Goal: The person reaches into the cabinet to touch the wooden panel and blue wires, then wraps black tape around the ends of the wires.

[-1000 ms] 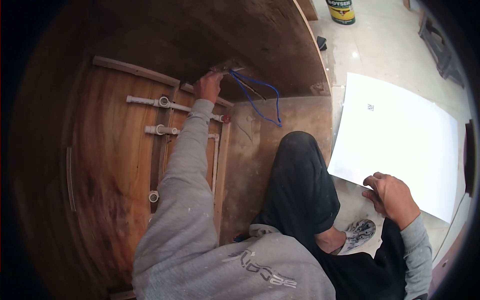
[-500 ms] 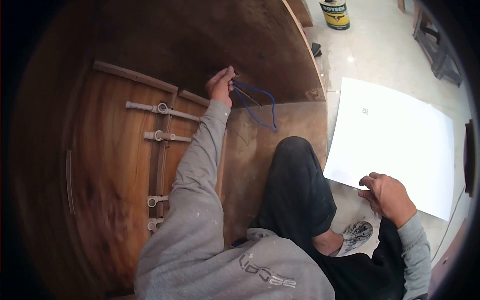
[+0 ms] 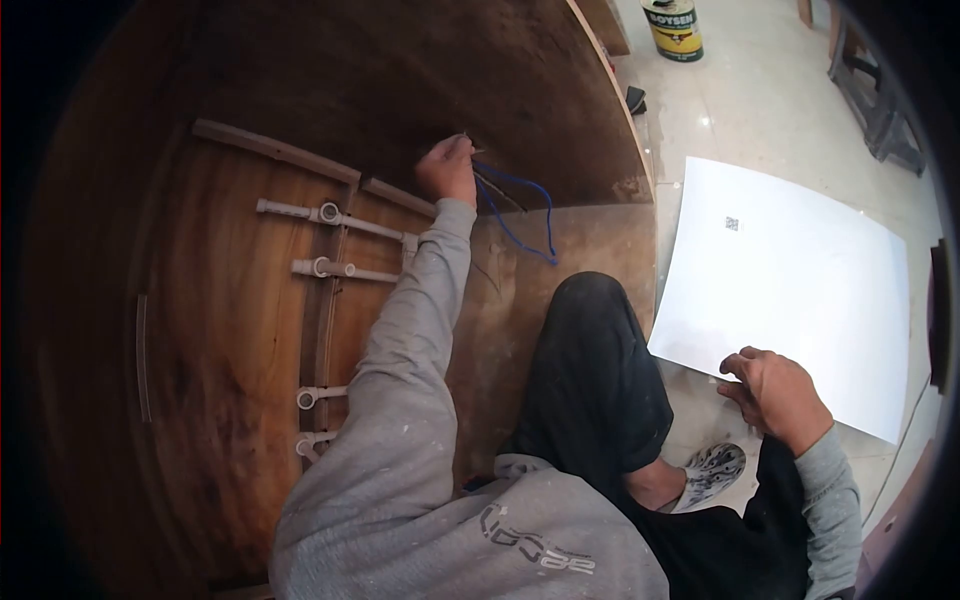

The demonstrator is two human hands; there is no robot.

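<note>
My left hand (image 3: 447, 170) reaches deep into a wooden cabinet and pinches the end of the blue wire (image 3: 520, 205), which hangs in a loop down the back corner beside a darker wire. My right hand (image 3: 778, 395) rests on the near edge of a large white sheet (image 3: 800, 280) lying on the floor, with its fingers curled over the sheet's edge. My grey sleeve covers part of the white pipes (image 3: 330, 215) fixed to the cabinet's left wall.
The wooden cabinet (image 3: 250, 330) has brown plywood walls and a strip of batten along the top. My black-trousered knee (image 3: 595, 370) and patterned shoe (image 3: 715, 470) fill the middle. A paint can (image 3: 672, 25) and a dark stool (image 3: 875, 90) stand on the pale tiled floor.
My left hand moved right and slightly down along the cabinet's back, then lifted a little, staying on the blue wire. My right hand stayed on the white sheet.
</note>
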